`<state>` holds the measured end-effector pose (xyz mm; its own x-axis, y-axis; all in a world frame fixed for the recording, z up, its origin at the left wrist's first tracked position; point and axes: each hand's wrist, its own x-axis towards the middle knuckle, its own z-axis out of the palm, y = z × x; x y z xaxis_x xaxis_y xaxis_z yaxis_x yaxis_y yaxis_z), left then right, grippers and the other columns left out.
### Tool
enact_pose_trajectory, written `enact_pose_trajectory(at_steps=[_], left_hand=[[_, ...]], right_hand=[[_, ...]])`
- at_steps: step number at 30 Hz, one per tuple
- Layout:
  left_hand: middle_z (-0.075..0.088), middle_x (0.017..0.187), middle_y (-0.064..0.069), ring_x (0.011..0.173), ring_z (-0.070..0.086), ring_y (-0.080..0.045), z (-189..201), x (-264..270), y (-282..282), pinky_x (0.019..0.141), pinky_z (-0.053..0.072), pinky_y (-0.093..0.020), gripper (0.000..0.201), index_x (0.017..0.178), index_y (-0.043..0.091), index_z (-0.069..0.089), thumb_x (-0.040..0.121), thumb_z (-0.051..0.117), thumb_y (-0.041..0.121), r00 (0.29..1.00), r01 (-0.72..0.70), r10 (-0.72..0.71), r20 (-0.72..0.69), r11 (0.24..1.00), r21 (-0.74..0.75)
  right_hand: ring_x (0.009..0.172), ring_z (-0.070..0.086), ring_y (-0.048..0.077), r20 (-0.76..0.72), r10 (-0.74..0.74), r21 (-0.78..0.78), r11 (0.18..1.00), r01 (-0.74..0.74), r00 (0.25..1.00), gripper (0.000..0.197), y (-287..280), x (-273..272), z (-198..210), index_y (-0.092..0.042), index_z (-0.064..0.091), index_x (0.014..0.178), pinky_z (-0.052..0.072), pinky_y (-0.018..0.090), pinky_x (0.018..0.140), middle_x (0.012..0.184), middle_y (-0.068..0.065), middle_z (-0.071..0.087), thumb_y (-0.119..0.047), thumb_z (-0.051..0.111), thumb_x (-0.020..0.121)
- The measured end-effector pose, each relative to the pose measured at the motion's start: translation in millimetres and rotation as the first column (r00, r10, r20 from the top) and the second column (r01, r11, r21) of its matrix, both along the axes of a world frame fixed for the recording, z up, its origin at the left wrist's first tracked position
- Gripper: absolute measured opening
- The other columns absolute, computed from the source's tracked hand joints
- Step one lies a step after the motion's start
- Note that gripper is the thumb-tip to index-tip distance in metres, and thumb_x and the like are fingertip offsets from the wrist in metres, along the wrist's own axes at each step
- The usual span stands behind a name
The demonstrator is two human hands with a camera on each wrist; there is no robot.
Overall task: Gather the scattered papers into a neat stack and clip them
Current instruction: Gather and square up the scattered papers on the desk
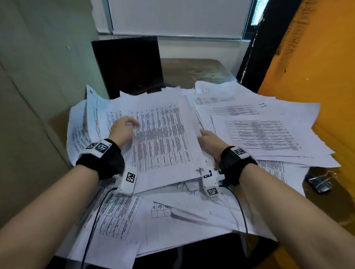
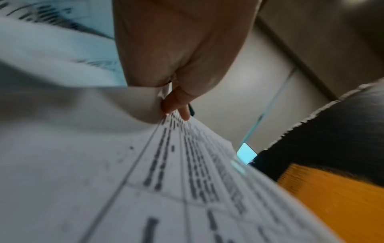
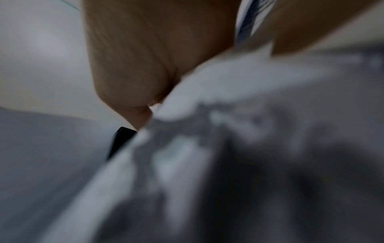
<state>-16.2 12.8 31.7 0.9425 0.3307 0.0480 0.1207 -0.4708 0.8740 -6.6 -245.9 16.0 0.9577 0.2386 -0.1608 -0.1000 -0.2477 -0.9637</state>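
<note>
A bundle of printed sheets point(image 1: 162, 139) is held over the middle of the table, its printed table facing up. My left hand point(image 1: 122, 129) grips its left edge, thumb on top; the left wrist view shows the fingers point(image 2: 176, 100) pinching the paper bundle point(image 2: 187, 172). My right hand point(image 1: 209, 141) grips the right edge, its fingers hidden under the sheets; the right wrist view is blurred, with the thumb point(image 3: 133, 78) against the paper point(image 3: 228, 131). More loose papers point(image 1: 261, 131) lie scattered all around. A black binder clip point(image 1: 319, 182) lies at the table's right edge.
A black folder or board point(image 1: 130, 65) stands upright at the back of the table. A brown tabletop point(image 1: 194, 71) shows behind the papers. An orange surface point(image 1: 315, 69) rises close on the right, a pale wall point(image 1: 29, 79) on the left. Sheets overhang the front edge point(image 1: 120, 253).
</note>
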Motion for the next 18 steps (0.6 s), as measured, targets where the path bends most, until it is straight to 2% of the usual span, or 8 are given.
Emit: enact_pose_trajectory(at_steps=[2, 4, 7, 10, 12, 13, 15, 18], left_hand=[[0.046, 0.139, -0.018, 0.131, 0.041, -0.032, -8.5, 3.0, 7.3, 0.108, 0.036, -0.04, 0.045, 0.112, 0.004, 0.06, 0.086, 0.03, -0.015, 0.994, -0.002, -0.001, -0.11, 1.0, -0.027], [0.042, 0.142, -0.019, 0.132, 0.039, -0.035, -15.7, 3.3, 12.5, 0.108, 0.037, -0.047, 0.054, 0.117, 0.008, 0.056, 0.08, 0.029, -0.02, 0.986, -0.005, -0.008, -0.166, 0.997, -0.077], [0.033, 0.147, -0.018, 0.131, 0.039, -0.041, -23.8, -0.8, 15.6, 0.103, 0.038, -0.048, 0.063, 0.134, 0.011, 0.043, 0.083, 0.025, -0.021, 0.989, -0.032, 0.008, -0.15, 0.986, -0.163], [0.029, 0.149, -0.024, 0.098, 0.056, -0.029, -24.8, -5.4, 11.3, 0.082, 0.046, -0.034, 0.061, 0.148, 0.017, 0.021, 0.094, 0.034, -0.009, 0.994, -0.01, -0.012, -0.104, 0.977, -0.214], [0.041, 0.137, -0.033, 0.097, 0.058, -0.031, -26.3, -3.2, 7.7, 0.081, 0.048, -0.032, 0.06, 0.151, 0.014, 0.011, 0.099, 0.038, 0.0, 0.999, -0.035, 0.023, -0.047, 0.96, -0.277], [0.053, 0.118, -0.032, 0.091, 0.058, -0.032, -27.8, -1.2, 7.4, 0.077, 0.05, -0.025, 0.059, 0.151, 0.011, 0.01, 0.1, 0.039, 0.004, 0.998, -0.066, 0.061, -0.028, 0.945, -0.319], [0.054, 0.089, -0.012, 0.074, 0.051, -0.017, -27.9, 1.1, 7.6, 0.063, 0.047, -0.013, 0.056, 0.151, 0.01, 0.013, 0.101, 0.039, 0.012, 0.994, -0.107, 0.101, -0.036, 0.919, -0.381], [0.044, 0.135, -0.014, 0.104, 0.048, -0.018, -27.9, 3.2, 9.1, 0.1, 0.039, -0.029, 0.056, 0.151, 0.012, 0.015, 0.102, 0.038, 0.028, 0.99, -0.12, 0.077, -0.119, 0.9, -0.42]], right_hand=[[0.102, 0.068, 0.021, 0.012, -0.019, -0.039, 0.999, 0.02, 1.0, 0.031, 2.3, -7.1, 4.5, -0.003, 0.061, 0.123, 0.053, 0.03, 0.09, 0.112, 0.004, 0.07, -0.017, 0.054, 0.096], [0.122, 0.055, 0.02, -0.009, -0.026, -0.049, 0.998, 0.025, 1.0, 0.039, 3.4, -12.0, 10.0, -0.003, 0.053, 0.132, 0.038, 0.033, 0.108, 0.131, 0.001, 0.059, -0.022, 0.049, 0.099], [0.142, 0.031, 0.018, -0.04, -0.008, -0.095, 0.995, 0.005, 0.999, 0.054, 5.9, -18.6, 20.9, -0.01, 0.031, 0.15, 0.02, 0.035, 0.116, 0.154, 0.001, 0.034, -0.037, 0.037, 0.104], [0.147, 0.023, 0.021, -0.105, 0.072, 0.008, 0.997, -0.071, 0.992, 0.07, 10.9, -23.8, 25.3, -0.016, 0.024, 0.153, 0.015, 0.04, 0.118, 0.157, -0.001, 0.027, -0.056, 0.039, 0.097], [0.144, 0.03, 0.025, -0.098, 0.147, -0.042, 0.987, -0.152, 0.984, 0.097, 13.7, -18.5, 20.8, -0.017, 0.031, 0.151, 0.02, 0.044, 0.117, 0.156, 0.002, 0.033, -0.073, 0.056, 0.077], [0.14, 0.037, 0.025, -0.112, 0.18, -0.057, 0.981, -0.187, 0.977, 0.111, 11.3, -9.7, 11.8, -0.017, 0.034, 0.149, 0.023, 0.046, 0.118, 0.153, 0.003, 0.039, -0.079, 0.065, 0.063], [0.131, 0.049, 0.022, -0.148, 0.197, -0.103, 0.972, -0.213, 0.969, 0.107, 11.3, -4.8, 5.4, -0.016, 0.043, 0.143, 0.033, 0.045, 0.114, 0.142, 0.002, 0.053, -0.071, 0.076, 0.057], [0.126, 0.045, 0.016, -0.141, 0.194, -0.126, 0.969, -0.212, 0.971, 0.067, 19.1, -18.4, 12.1, -0.012, 0.045, 0.138, 0.032, 0.034, 0.108, 0.133, -0.006, 0.049, -0.041, 0.071, 0.083]])
